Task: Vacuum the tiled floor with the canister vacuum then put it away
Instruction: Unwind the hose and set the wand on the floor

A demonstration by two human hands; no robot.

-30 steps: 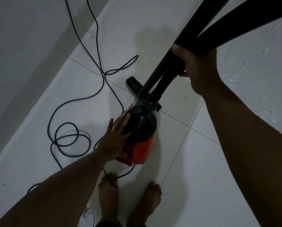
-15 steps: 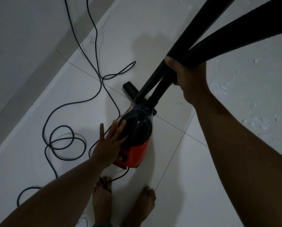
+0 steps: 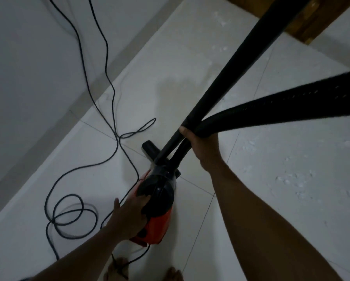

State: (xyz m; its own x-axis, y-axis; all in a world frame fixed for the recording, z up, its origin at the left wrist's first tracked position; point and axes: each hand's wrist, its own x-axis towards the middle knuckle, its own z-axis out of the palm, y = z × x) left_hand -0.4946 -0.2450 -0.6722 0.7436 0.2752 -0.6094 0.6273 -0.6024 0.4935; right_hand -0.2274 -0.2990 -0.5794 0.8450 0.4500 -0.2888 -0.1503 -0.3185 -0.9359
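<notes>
Both grips on the machine, down on the tiles!
Left grip [image 3: 129, 217] lies flat on the dark dome of the red canister vacuum [image 3: 160, 226]; right grip [image 3: 203, 144] curls round the black wand [image 3: 241, 63] and ribbed hose [image 3: 271, 111] together. Power cord [image 3: 53, 220] loops on the tiled floor [image 3: 302, 138] at left, white specks at right.

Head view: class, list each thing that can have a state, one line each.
canister vacuum, on the tiles, not put away
power cord, loose, looped on the tiles
left hand, rests on the vacuum's top
right hand, grips wand and hose together
</notes>
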